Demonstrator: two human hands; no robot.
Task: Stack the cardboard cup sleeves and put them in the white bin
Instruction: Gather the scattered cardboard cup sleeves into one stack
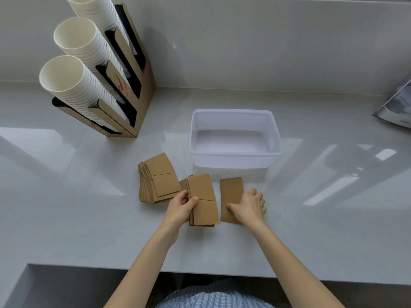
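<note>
Flat brown cardboard cup sleeves lie in three groups on the grey counter. A fanned pile of sleeves [156,178] rests at the left. My left hand [180,210] grips a small stack of sleeves [203,201] by its left edge, thumb on top. A single sleeve [230,194] lies flat just to the right, and my right hand [250,205] presses down on its lower right part, fingers curled. The white bin [235,155] stands empty directly behind the sleeves, about a hand's width from both hands.
A cardboard cup dispenser [133,103] with three tilted stacks of white paper cups [73,85] stands at the back left. A shiny metal object [395,107] sits at the right edge. The counter's front edge [200,272] runs below my forearms.
</note>
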